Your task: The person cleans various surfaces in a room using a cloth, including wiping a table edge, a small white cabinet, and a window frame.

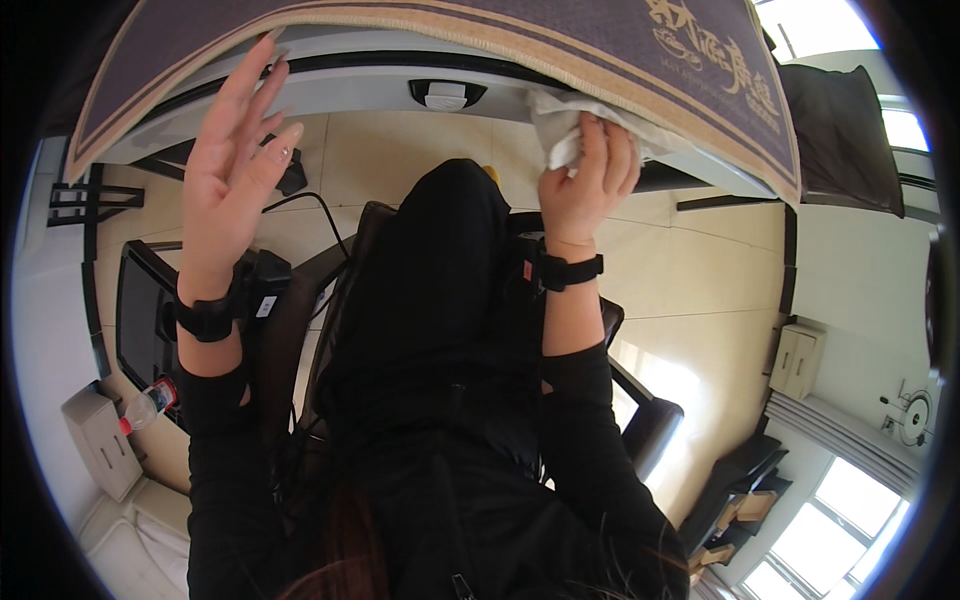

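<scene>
My right hand grips a crumpled white tissue or cloth against the table's front edge, just under the hanging tablecloth. My left hand is raised at the table's left front, fingers apart and holding nothing. Its fingertips reach the hem of the tablecloth, which is dark purple-grey with a tan border and bears gold writing. Below that hem runs the table's white side panel with a dark strip along it. A black-and-white fitting is set in the panel between my hands.
I sit with a black-clad leg under the table edge. To the left, a clear bottle with a red cap rests beside a dark tray-like surface. A thin black cable crosses there. A dark chair back stands at right.
</scene>
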A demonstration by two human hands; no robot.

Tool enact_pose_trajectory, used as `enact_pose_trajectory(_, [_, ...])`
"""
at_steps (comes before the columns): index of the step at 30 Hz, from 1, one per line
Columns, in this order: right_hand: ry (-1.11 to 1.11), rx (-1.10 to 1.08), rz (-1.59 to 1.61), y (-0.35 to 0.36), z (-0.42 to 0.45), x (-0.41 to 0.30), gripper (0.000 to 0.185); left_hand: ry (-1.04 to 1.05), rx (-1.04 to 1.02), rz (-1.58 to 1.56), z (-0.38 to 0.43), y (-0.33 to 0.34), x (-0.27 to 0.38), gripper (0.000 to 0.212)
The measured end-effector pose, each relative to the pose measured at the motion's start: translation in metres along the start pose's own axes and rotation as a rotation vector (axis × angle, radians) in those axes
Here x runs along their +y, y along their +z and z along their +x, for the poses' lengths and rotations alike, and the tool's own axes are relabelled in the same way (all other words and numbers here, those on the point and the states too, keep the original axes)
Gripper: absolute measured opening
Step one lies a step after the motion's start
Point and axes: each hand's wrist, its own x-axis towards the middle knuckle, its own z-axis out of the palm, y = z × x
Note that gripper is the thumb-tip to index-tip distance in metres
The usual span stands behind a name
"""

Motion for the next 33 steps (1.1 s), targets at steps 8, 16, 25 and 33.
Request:
enact_pose_trajectory(8, [0.052, -0.045, 0.078, -0.017, 0.018, -0.009, 0.042, 0.161, -0.056, 0.508, 0.028, -0.015, 0.016, 0.052])
enact_pose_trajectory(16, [-0.038, -0.458, 0.299, -0.028, 0.099, -0.081, 0.047, -0.014, -0.274, 0.866, 0.102, -0.027, 0.094, 0.053])
enact_pose_trajectory(25, [-0.214, -0.751, 0.355, -0.015, 0.167, -0.123, 0.034, -0.036, -0.365, 0.687, 0.158, 0.054, 0.105, 0.071])
enact_pose_trajectory(33, [-0.164, -0.865, 0.328, -0.054, 0.180, 0.021, 0.037, 0.132, -0.321, 1.472, 0.222, 0.102, 0.125, 0.065])
